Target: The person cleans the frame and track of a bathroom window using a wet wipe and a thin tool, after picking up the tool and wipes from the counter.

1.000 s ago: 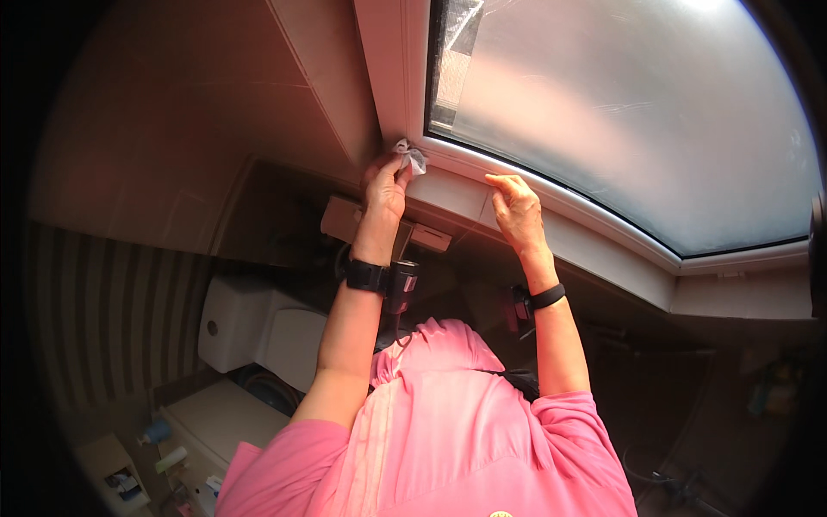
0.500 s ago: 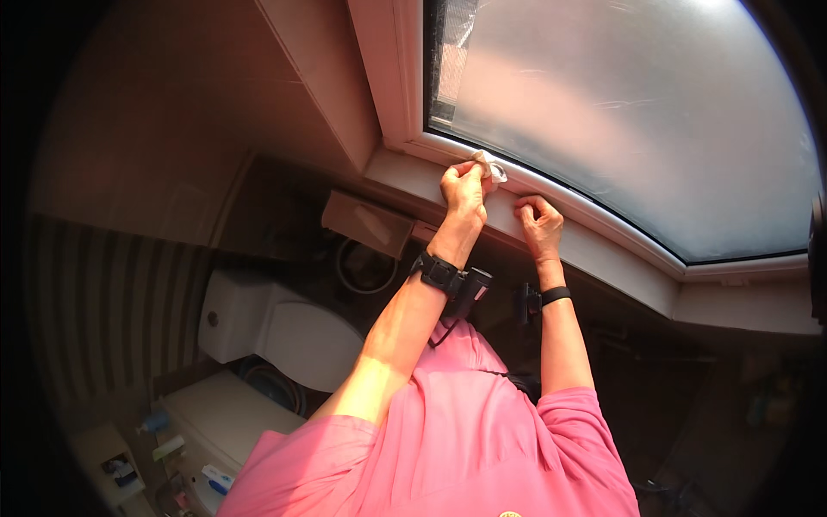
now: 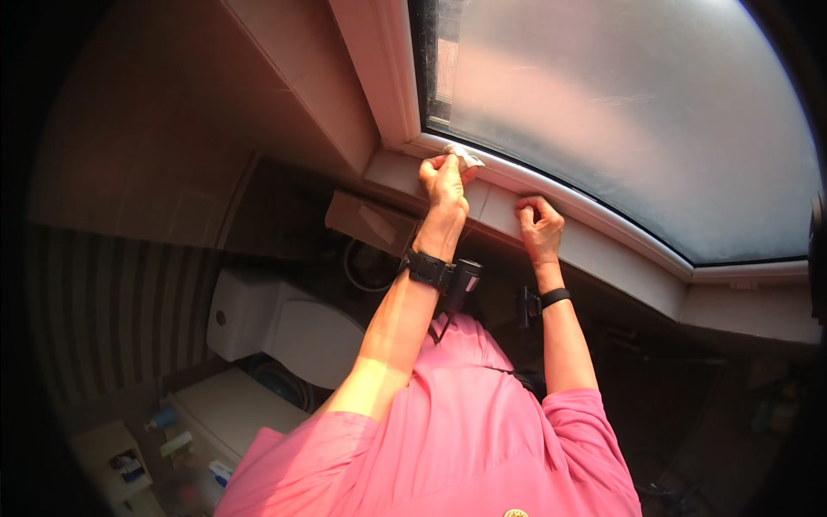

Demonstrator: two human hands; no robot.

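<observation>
My left hand (image 3: 444,183) pinches a crumpled whitish tissue or thin cloth (image 3: 467,158), which touches the lower rail of the white window frame (image 3: 508,175) near its left corner. Part of the wad is hidden by my fingers. To the right, my right hand (image 3: 541,231) rests on the pale sill (image 3: 594,246) with its fingers curled into a loose fist; nothing shows in it. Above both hands is the frosted window pane (image 3: 603,121), bordered by a dark seal. Black straps with small devices are around both wrists.
A white toilet (image 3: 297,332) stands below to the left, with a cardboard-like box (image 3: 369,222) near the sill. A pale cabinet top (image 3: 220,409) and small bathroom items are at lower left. The tiled wall (image 3: 164,129) meets the window recess on the left.
My left hand has slid to the left along the window frame with the crumpled wad. My right hand has stayed on the sill.
</observation>
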